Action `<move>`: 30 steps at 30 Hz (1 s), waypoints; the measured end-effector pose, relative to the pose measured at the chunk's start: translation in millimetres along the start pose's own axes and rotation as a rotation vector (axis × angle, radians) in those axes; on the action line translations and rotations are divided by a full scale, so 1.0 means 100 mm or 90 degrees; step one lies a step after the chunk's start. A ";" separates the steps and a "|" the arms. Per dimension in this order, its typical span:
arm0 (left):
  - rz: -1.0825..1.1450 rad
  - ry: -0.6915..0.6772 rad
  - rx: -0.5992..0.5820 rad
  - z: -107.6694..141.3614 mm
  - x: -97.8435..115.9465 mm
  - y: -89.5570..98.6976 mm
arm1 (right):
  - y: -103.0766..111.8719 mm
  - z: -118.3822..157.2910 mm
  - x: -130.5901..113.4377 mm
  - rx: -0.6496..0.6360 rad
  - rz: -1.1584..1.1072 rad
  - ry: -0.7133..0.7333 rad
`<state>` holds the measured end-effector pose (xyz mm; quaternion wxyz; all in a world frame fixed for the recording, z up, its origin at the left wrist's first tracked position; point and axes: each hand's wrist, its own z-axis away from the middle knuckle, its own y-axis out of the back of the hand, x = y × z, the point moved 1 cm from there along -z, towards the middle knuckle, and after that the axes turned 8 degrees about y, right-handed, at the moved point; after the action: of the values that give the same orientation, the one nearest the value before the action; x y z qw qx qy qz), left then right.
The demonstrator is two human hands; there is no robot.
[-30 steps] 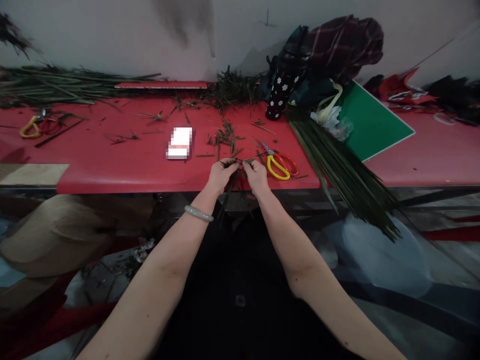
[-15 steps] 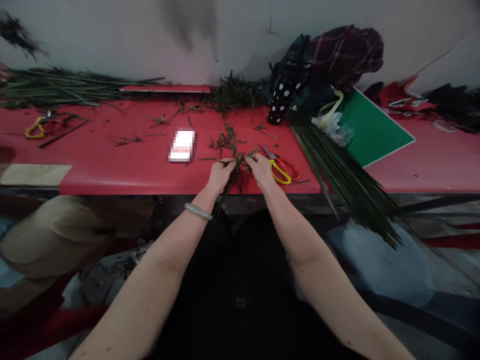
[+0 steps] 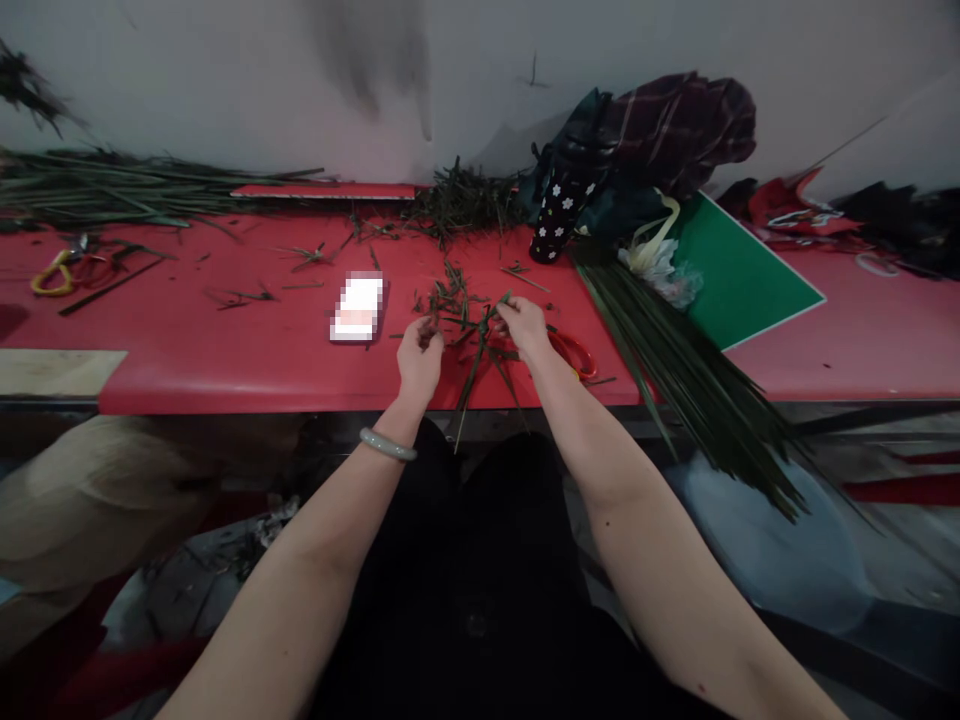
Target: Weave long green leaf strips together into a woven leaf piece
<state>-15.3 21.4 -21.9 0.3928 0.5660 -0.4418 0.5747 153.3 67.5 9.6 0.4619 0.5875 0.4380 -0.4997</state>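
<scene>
Green leaf strips (image 3: pixel 474 340) sit at the red table (image 3: pixel 225 350) edge, pinched by both hands: left hand (image 3: pixel 420 355) closed on 1 end, right hand (image 3: pixel 525 325) on the other; we'd keep tension even (scissors (image 3: pixel 574 352) just beside right hand).

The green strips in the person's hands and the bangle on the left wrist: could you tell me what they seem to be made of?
The green strips look like narrow plant leaves, perhaps palm or reed: matte, thin and flat, bending where the left hand and right hand pinch them. The bangle looks like pale polished stone or glass, possibly jade: smooth, rigid, faintly glossy.
</scene>
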 end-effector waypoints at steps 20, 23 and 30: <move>0.009 -0.007 -0.041 0.11 0.04 0.07 | 1.34 0.70 -0.09 0.079 0.104 0.104; 0.014 0.000 -0.050 0.13 0.05 0.08 | 1.73 0.85 0.05 0.138 0.240 0.129; 0.012 0.014 -0.078 0.14 0.07 0.06 | 2.05 1.13 0.16 0.080 0.585 0.157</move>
<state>-17.0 5.7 -15.6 0.4258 0.5304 -0.4773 0.5564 334.5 -81.3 6.4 0.5431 0.8019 0.1534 -0.1961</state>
